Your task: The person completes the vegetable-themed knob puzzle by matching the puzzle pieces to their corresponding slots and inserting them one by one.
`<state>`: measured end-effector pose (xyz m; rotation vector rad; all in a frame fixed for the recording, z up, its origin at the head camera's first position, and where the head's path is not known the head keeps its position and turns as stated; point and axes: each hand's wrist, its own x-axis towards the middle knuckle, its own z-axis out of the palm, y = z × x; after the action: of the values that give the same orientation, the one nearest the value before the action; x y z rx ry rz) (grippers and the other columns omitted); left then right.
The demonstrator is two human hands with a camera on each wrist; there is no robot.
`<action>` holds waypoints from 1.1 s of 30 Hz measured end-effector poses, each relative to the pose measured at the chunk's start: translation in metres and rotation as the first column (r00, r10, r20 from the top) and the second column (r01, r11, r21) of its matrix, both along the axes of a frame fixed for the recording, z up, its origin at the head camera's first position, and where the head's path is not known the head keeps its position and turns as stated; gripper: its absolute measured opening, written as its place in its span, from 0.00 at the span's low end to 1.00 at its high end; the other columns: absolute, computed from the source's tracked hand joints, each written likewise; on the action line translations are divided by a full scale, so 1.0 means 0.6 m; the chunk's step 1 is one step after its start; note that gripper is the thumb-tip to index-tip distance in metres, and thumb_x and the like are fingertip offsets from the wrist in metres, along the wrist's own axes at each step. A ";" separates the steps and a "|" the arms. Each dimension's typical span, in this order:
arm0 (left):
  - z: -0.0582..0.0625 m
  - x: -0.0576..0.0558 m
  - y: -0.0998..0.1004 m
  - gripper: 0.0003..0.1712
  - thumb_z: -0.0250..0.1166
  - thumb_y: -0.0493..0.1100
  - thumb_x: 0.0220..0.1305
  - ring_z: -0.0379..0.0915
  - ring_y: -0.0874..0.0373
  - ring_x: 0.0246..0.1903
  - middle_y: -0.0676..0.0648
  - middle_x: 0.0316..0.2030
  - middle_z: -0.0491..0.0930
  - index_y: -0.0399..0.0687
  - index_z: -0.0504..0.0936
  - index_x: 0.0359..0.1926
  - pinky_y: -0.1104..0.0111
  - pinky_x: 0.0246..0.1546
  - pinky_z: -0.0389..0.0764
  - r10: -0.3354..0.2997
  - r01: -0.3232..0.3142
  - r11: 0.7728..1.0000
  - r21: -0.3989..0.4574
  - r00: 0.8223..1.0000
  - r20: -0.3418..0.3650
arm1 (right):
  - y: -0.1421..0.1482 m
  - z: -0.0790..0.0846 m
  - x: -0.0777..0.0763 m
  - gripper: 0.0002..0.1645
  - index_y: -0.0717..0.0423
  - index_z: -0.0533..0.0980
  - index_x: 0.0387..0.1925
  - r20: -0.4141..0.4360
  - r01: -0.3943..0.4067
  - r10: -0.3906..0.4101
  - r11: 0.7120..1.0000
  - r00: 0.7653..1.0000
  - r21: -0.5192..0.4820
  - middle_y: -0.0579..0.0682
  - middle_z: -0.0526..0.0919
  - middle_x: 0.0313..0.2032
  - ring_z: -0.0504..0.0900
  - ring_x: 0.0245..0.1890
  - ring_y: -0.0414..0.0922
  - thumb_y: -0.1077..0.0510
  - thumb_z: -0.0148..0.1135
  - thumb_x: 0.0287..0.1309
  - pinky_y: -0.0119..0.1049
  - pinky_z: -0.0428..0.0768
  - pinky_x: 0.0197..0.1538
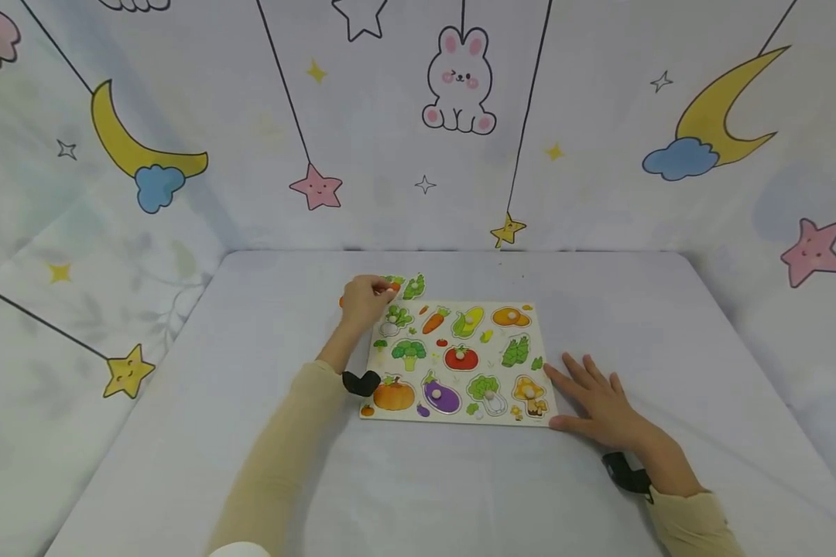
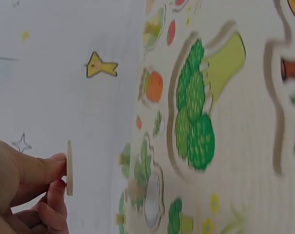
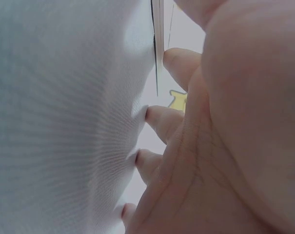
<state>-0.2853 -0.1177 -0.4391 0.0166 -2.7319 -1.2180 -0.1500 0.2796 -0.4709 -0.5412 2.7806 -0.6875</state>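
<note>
A pale wooden puzzle board (image 1: 428, 385) with pictured vegetables lies on the table. Past its far left corner, my left hand (image 1: 364, 300) pinches a thin wooden puzzle piece (image 2: 69, 168) between thumb and fingers. That piece stands edge-on in the left wrist view, so its picture is hidden there. Several spots on the board carry knobbed pieces, among them the eggplant (image 1: 442, 396) and the tomato (image 1: 461, 357). The broccoli (image 2: 196, 114) shows inside a cut-out recess. My right hand (image 1: 602, 410) rests with fingers spread, thumb and index fingertip at the board's right edge.
A green vegetable piece (image 1: 414, 287) lies just beyond the board's far edge, and another piece is partly covered by my left hand. White cloth (image 1: 488, 487) covers the table. A backdrop printed with a rabbit (image 1: 460, 81), moons and stars rises behind it.
</note>
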 end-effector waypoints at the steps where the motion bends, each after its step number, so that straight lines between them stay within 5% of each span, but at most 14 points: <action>1: 0.002 0.002 0.012 0.10 0.65 0.40 0.65 0.77 0.48 0.35 0.39 0.36 0.83 0.37 0.86 0.41 0.63 0.34 0.75 -0.031 0.032 0.999 -0.018 0.999 0.006 | 0.000 -0.001 0.000 0.52 0.46 0.58 0.74 -0.003 -0.001 0.001 1.000 1.000 -0.001 0.66 0.48 0.75 0.38 0.74 0.70 0.35 0.66 0.52 0.76 0.36 0.64; 5: 0.000 0.007 0.052 0.09 0.65 0.40 0.65 0.77 0.49 0.35 0.41 0.36 0.83 0.40 0.86 0.41 0.62 0.34 0.77 -0.130 0.132 0.986 -0.097 0.991 0.030 | 0.001 -0.005 -0.001 0.52 0.45 0.58 0.74 -0.014 -0.004 0.004 1.000 1.000 0.003 0.65 0.48 0.75 0.38 0.74 0.70 0.34 0.66 0.52 0.76 0.36 0.64; 13: -0.017 0.007 0.091 0.08 0.65 0.41 0.64 0.77 0.52 0.34 0.43 0.36 0.82 0.41 0.86 0.39 0.65 0.34 0.78 -0.204 0.214 0.959 -0.185 0.976 0.074 | 0.001 -0.005 0.000 0.52 0.45 0.59 0.74 -0.012 0.004 -0.004 1.000 1.000 0.001 0.65 0.48 0.75 0.38 0.74 0.69 0.34 0.66 0.52 0.76 0.36 0.64; 33: -0.047 0.004 0.104 0.07 0.65 0.40 0.63 0.75 0.55 0.27 0.45 0.32 0.84 0.42 0.87 0.38 0.71 0.24 0.72 -0.212 0.235 0.952 -0.196 0.969 0.130 | -0.001 0.000 0.002 0.52 0.46 0.59 0.73 -0.010 0.002 -0.003 1.000 1.000 -0.009 0.66 0.48 0.75 0.38 0.74 0.70 0.35 0.67 0.52 0.76 0.35 0.64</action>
<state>-0.2830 -0.0551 -0.4674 -0.2670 -3.0110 -0.9945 -0.1488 0.2788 -0.4711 -0.5447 2.7895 -0.7003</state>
